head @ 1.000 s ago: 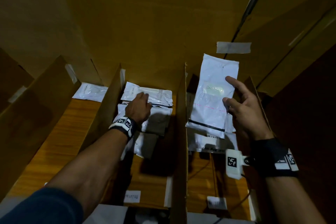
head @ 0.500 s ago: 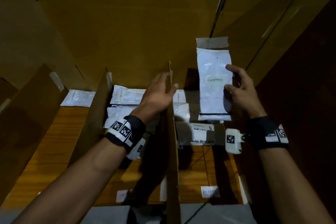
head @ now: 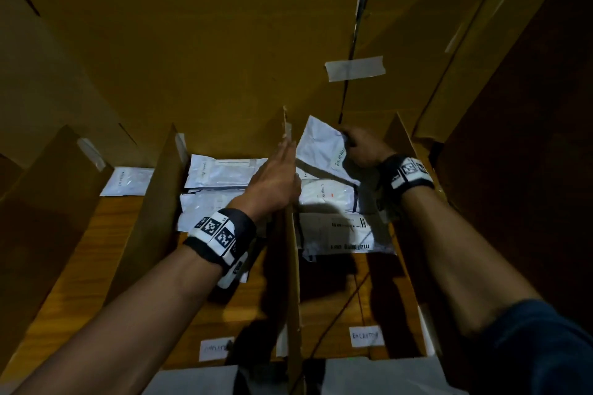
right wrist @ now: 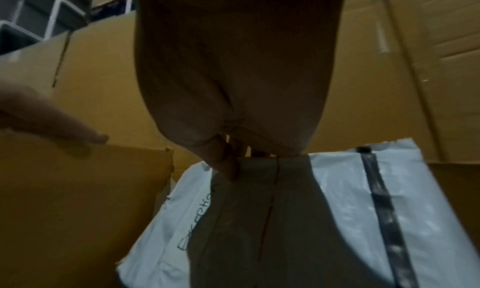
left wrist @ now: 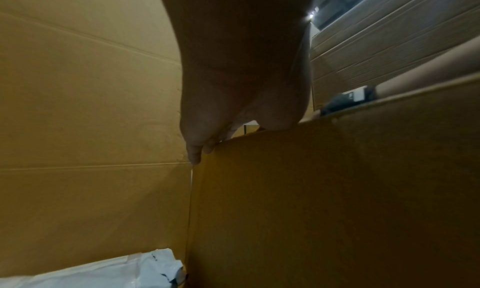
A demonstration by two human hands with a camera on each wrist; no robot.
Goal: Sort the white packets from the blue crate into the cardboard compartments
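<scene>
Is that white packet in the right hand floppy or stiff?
Probably floppy: the packet looks creased and bent where the right hand pinches it. Likely light, since fingers at one edge hold it. Its plastic looks smooth, perhaps slippery.

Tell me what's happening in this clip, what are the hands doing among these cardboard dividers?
A person is sorting white plastic packets into cardboard compartments. The right hand grips a white packet with handwritten lettering and holds it over the pile of packets in the right-hand compartment. The left hand rests with straight fingers on the top edge of the upright cardboard divider between two compartments. More white packets lie in the compartment to its left.
</scene>
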